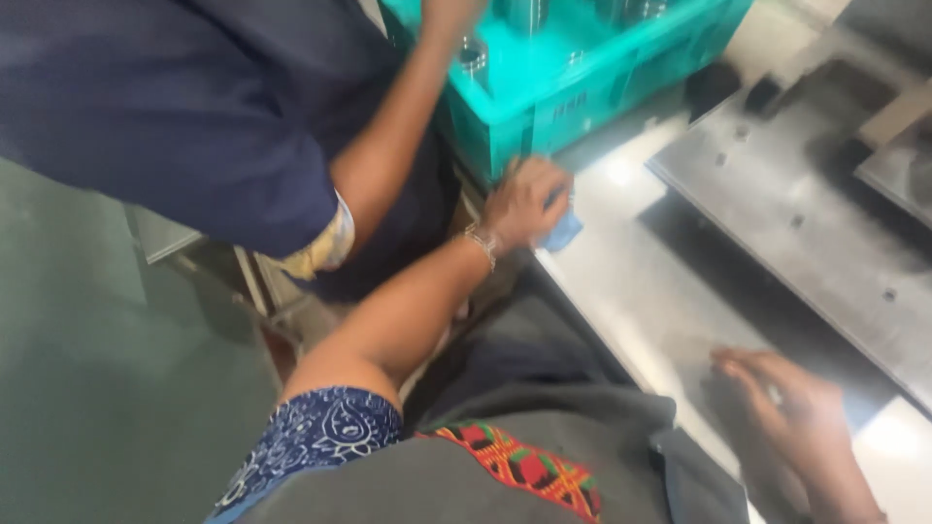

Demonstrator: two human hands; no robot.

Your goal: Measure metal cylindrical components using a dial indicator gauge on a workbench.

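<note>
Left hand [524,202] stretched out to the near corner of the teal plastic crate [582,87], fingers curled shut on a small blue cloth [563,231] pressed where crate meets the steel worktable [621,272]. Thin bracelet [481,243] at that wrist. Right hand [786,398] lying flat on the table's near edge, fingers spread wide, holding nothing. Shiny metal cylinders [473,53] standing upright inside the crate, with a co-worker's forearm [398,136] in a dark blue sleeve reaching in among them, close beside the cloth hand. Grey machine plate [806,223] with small holes lying farther right. Likely trouble: crowded corner, so two arms knocking together, crate nudged toward the table edge, cylinders toppling; cloth possibly snagging on the crate's ribbed wall; picture blurred, so the exact contact hard to tell.
</note>
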